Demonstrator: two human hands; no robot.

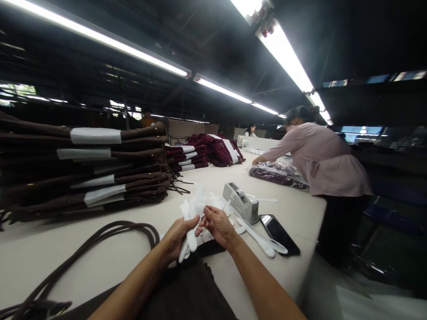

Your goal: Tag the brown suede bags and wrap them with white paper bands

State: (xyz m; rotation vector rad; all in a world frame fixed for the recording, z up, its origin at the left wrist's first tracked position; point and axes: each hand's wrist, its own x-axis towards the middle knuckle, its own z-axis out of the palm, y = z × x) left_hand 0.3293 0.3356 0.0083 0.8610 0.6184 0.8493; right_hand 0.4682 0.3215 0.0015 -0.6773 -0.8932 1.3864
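Note:
My left hand (178, 238) is closed around a bundle of white plastic strips (191, 240) with notched edges and rounded ends. Close against it, the fingertips of my right hand (218, 226) pinch at the upper part of the bundle; the exact piece between them is hard to make out. Just beyond both hands lies a loose pile of similar white pieces (216, 202), partly hidden by my fingers. Below my hands a dark brown garment (187, 289) is spread at the table's near side, its long cords (110, 227) looping to the left.
A grey tape dispenser (242, 202) and a black phone (280, 234) lie to the right, beside more strips (258, 238). Folded brown garments (140, 173) with white bands are stacked at left, maroon ones (220, 151) behind. A co-worker (320, 155) leans over a plastic-wrapped bundle (278, 173).

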